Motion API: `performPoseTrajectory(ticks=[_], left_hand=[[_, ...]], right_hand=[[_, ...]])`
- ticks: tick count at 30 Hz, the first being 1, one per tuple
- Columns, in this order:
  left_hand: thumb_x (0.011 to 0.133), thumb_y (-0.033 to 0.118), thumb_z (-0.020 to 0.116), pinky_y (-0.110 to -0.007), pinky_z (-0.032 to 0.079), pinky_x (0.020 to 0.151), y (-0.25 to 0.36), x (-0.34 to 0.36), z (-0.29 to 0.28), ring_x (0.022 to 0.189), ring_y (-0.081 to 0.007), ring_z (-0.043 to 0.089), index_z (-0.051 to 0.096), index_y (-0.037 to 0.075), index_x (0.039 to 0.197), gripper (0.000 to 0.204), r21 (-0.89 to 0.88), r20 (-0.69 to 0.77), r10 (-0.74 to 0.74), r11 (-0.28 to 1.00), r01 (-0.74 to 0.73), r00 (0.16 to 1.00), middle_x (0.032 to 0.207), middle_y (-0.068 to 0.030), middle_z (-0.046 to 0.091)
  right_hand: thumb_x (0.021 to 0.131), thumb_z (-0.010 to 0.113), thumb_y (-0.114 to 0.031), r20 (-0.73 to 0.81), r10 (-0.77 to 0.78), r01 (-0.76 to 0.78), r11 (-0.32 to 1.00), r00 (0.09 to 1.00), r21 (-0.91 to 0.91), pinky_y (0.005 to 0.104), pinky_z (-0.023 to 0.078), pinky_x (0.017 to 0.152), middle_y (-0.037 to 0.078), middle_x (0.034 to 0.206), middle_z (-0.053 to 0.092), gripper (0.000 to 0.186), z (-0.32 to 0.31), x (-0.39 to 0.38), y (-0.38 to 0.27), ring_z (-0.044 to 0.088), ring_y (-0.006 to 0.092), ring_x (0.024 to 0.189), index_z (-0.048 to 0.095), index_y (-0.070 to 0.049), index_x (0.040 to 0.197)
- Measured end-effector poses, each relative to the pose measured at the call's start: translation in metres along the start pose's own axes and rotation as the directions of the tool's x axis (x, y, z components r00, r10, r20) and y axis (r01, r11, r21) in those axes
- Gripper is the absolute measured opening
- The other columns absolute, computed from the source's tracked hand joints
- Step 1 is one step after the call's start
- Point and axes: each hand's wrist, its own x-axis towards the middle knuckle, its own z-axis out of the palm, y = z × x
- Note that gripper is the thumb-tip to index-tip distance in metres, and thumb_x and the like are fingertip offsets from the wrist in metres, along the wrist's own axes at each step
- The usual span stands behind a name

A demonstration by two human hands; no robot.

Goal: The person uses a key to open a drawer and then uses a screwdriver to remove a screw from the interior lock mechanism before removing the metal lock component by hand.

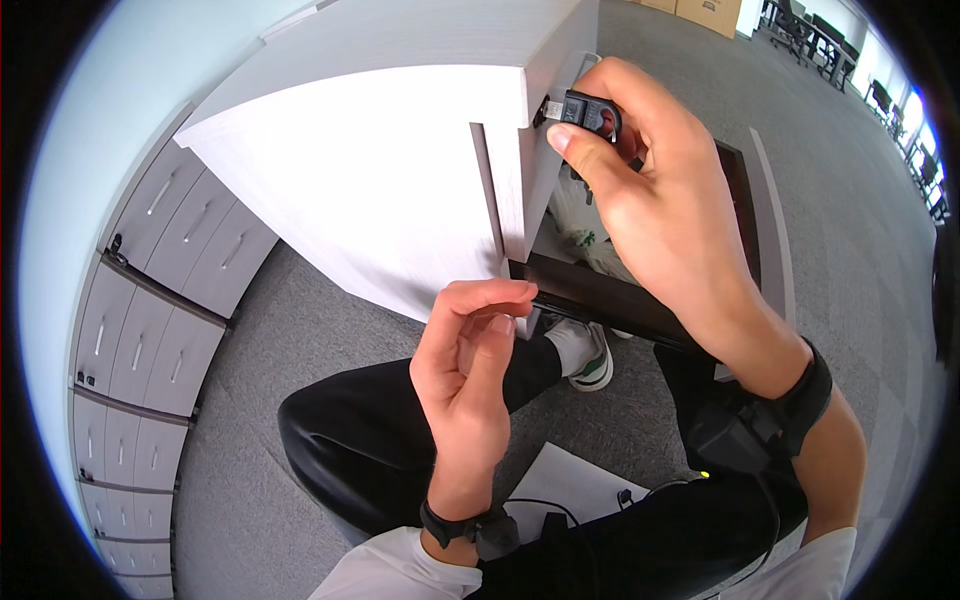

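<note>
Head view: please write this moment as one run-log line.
right hand: grip on black-headed key at cabinet lock | left hand: curled, no object visible, near open drawer | insertion depth: unclear

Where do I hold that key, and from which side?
Probably pinch the key by its wide black head, coming from the right, as the right hand does: the head sticks out that way, while the metal end points at the cabinet.

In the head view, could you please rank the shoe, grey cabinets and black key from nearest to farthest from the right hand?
1. Black key: pinched in the right hand.
2. Shoe: below the hand.
3. Grey cabinets: far left.
</note>
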Motion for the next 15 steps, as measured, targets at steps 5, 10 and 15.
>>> performPoseTrajectory(ticks=[5,10,15], left_hand=[[0.096,-0.007,0.046,-0.026,0.043,0.092,0.0,0.0,0.0,0.099,-0.0132,0.059,0.062,-0.003,0.11,0.022,-0.037,0.003,-0.029,0.999,0.029,1.0,0.107,-0.008,0.065],[0.095,-0.009,0.043,-0.024,0.041,0.084,-0.002,-0.001,0.0,0.09,-0.0106,0.055,0.063,-0.005,0.106,0.023,-0.002,0.026,-0.013,1.0,0.013,1.0,0.1,-0.0073,0.063],[0.095,-0.007,0.04,-0.023,0.039,0.081,-0.003,-0.001,0.0,0.086,-0.0102,0.052,0.064,-0.004,0.104,0.025,0.032,0.008,-0.009,0.999,0.009,1.0,0.099,-0.0066,0.064]], right_hand=[[0.092,0.067,-0.013,0.101,0.002,0.009,0.994,0.995,-0.11,0.029,0.038,0.057,0.003,0.072,0.047,0.019,-0.01,0.005,0.004,0.047,0.0113,0.063,0.054,-0.001,0.095],[0.09,0.068,-0.022,0.193,-0.451,0.48,0.706,0.872,-0.521,0.0417,0.05,0.067,0.016,0.09,0.057,0.03,-0.013,0.008,0.015,0.06,0.0349,0.078,0.05,0.001,0.096],[0.089,0.069,-0.021,0.21,-0.417,0.453,0.658,0.884,-0.601,0.0406,0.05,0.06,0.012,0.08,0.057,0.027,-0.01,0.006,0.017,0.062,0.0321,0.072,0.05,-0.001,0.093]])
